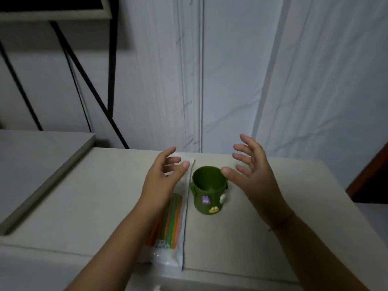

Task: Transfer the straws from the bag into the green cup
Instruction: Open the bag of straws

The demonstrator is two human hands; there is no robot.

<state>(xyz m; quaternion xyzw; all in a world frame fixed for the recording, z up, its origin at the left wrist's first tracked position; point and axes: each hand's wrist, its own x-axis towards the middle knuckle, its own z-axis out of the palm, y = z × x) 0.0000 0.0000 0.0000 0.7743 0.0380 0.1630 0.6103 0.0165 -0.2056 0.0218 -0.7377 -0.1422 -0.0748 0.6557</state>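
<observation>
A green cup (pixel 207 194) with small stickers on its side stands upright on the pale table (pixel 94 196); nothing shows inside it. Just left of the cup lies a long clear bag (pixel 178 227) holding several coloured straws (pixel 174 219). My left hand (pixel 161 181) hovers over the far part of the bag, fingers spread, holding nothing. My right hand (pixel 252 177) hovers to the right of the cup with fingers apart, thumb close to the cup's rim, also holding nothing. My left forearm covers part of the bag.
A raised grey slab (pixel 42 164) borders the table on the left. A black metal shelf frame (pixel 111 80) stands behind at the left. White curtain and wall (pixel 252 80) lie beyond the table's far edge. A dark brown piece of furniture (pixel 375 177) is at the right.
</observation>
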